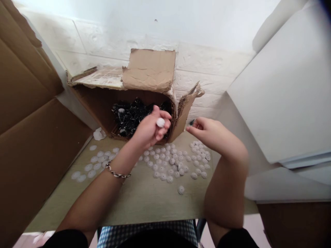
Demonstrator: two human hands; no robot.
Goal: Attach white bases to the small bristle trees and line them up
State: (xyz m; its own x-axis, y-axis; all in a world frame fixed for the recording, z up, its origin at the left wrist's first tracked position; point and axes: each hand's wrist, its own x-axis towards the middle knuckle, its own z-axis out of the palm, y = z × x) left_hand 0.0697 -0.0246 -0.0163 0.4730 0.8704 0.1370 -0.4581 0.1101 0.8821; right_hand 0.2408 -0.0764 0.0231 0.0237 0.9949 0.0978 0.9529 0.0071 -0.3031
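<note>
My left hand [152,128], in front of the cardboard box's opening, has its fingers curled around a small white round piece [160,122]. My right hand [204,129] is to the right of the box's side flap, thumb and fingers pinched on a small dark piece [191,122], mostly hidden by the fingertips. Inside the open cardboard box [90,106] lies a heap of black, shiny, spiky pieces [133,112], with a few white ones among them. Below both hands, many white discs with small centre holes [162,168] are spread over the table.
Plainer white discs [95,159] lie on the table's left side, near a crumpled white scrap [99,134]. One disc [181,189] sits apart toward the front. Tall cardboard [26,144] bounds the left; large white panels [281,86] stand on the right. A wall is behind.
</note>
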